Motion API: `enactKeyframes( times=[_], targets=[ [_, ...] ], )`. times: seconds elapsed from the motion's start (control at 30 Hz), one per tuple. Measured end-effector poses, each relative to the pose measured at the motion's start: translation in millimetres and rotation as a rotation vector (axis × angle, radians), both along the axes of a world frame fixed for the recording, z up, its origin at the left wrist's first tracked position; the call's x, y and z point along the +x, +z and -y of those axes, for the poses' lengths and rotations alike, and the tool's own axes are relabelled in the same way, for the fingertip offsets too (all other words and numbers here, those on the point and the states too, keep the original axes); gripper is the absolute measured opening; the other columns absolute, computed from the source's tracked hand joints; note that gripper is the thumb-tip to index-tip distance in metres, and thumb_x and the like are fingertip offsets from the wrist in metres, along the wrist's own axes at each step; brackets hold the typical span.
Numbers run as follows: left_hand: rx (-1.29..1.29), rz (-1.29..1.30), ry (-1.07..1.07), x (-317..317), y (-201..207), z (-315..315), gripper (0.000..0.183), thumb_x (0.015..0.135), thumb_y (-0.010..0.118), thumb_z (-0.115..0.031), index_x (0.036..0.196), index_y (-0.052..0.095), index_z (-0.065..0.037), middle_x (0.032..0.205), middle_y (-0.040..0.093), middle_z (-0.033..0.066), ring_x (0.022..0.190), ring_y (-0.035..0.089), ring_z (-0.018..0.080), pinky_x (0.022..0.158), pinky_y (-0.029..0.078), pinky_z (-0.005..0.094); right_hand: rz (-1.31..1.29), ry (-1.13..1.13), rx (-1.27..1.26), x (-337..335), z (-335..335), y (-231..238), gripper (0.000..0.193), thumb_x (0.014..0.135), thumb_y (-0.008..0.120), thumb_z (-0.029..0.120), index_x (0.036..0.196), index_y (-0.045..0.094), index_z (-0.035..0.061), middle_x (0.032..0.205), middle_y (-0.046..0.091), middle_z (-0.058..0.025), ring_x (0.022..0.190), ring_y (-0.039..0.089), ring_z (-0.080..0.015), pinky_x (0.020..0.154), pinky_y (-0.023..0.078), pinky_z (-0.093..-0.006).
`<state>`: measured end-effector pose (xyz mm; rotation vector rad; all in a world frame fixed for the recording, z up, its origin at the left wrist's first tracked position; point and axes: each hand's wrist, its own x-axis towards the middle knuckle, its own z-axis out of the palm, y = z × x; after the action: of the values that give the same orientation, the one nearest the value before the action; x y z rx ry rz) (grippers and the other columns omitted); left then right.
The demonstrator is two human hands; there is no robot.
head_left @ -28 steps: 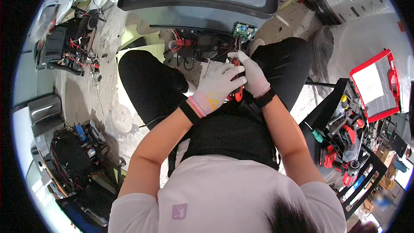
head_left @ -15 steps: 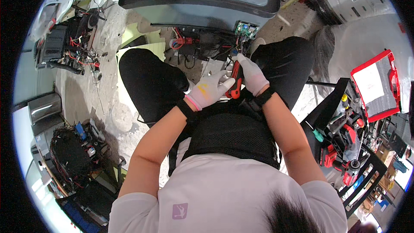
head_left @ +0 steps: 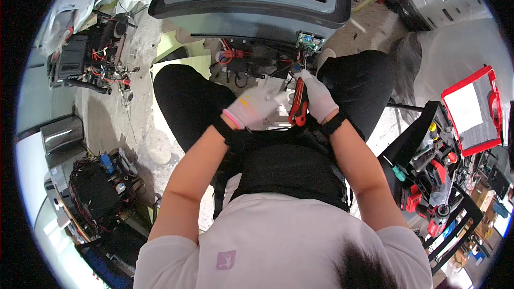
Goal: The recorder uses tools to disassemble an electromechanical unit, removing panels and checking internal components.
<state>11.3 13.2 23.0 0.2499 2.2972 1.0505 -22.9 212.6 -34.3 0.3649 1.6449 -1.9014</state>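
Observation:
My right hand [head_left: 319, 99], in a white glove, is closed around a red-and-black handled tool [head_left: 298, 103]. The tool stands nearly upright in the picture between my knees, its far end hidden by my fingers. Just left of it is my left hand [head_left: 250, 106], gloved in white with a pink cuff, slightly blurred. Its fingers are apart and it holds nothing I can see. Beyond my hands, thin wires run up to a small green circuit board [head_left: 310, 42] at the front of a grey-blue machine housing [head_left: 251, 25].
Red cables [head_left: 231, 53] and dark parts lie under the housing. On my right, a black tool tray [head_left: 409, 139] carries several hand tools and a red drill [head_left: 439, 214], beside an open red case [head_left: 471, 109]. Wired assemblies [head_left: 99, 187] lie to my left.
My left hand has pulled slightly left, away from the red-and-black tool. My right hand still grips the tool. The whole view has shifted a little down and right.

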Motion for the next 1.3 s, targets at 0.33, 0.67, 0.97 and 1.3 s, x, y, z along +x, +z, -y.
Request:
enactKeyframes(
  times=[0.33,0.67,0.97,1.3],
  targets=[
    [0.062,-1.045,1.176,-88.2,85.2,109.7,0.050,0.086,0.065,-0.025,0.118,0.048,0.010,0.113,0.054,0.0203,0.101,0.054,0.0231,0.090,0.044,0.0339,0.161,-0.240,-0.181,-4.7,0.8,-2.8,0.038,0.095,0.047,0.039,0.104,0.054,0.0031,0.083,0.056,-0.0073,0.069,0.059,-0.0187,0.063,0.052,-0.0340],
    [-0.161,-0.848,1.003,-146.6,78.6,163.5,0.060,0.080,0.067,-0.024,0.126,0.049,0.010,0.118,0.060,0.0223,0.108,0.059,0.0285,0.093,0.044,0.0342,0.293,-0.388,-0.264,-6.7,9.6,20.9,0.026,0.091,0.053,0.031,0.095,0.059,0.0055,0.081,0.060,-0.0062,0.069,0.060,-0.0194,0.063,0.052,-0.0344],
    [0.654,-0.252,1.058,-149.9,48.2,226.4,0.025,0.091,0.054,-0.013,0.111,0.059,0.002,0.104,0.063,0.0126,0.090,0.061,0.0237,0.082,0.050,0.0351,0.300,-0.505,-0.246,-18.5,3.4,13.8,0.025,0.092,0.050,0.032,0.100,0.053,0.0085,0.079,0.058,-0.0065,0.060,0.059,-0.0204,0.056,0.051,-0.0343],
    [0.202,-0.444,0.943,-142.8,74.2,219.4,0.034,0.088,0.055,-0.015,0.116,0.061,0.004,0.110,0.065,0.0104,0.098,0.058,0.0190,0.089,0.042,0.0298,-0.026,-0.599,-0.686,-69.2,-51.4,74.0,0.034,0.095,0.048,0.037,0.110,0.053,0.0068,0.088,0.056,-0.0084,0.079,0.058,-0.0231,0.076,0.050,-0.0390]
  ],
)
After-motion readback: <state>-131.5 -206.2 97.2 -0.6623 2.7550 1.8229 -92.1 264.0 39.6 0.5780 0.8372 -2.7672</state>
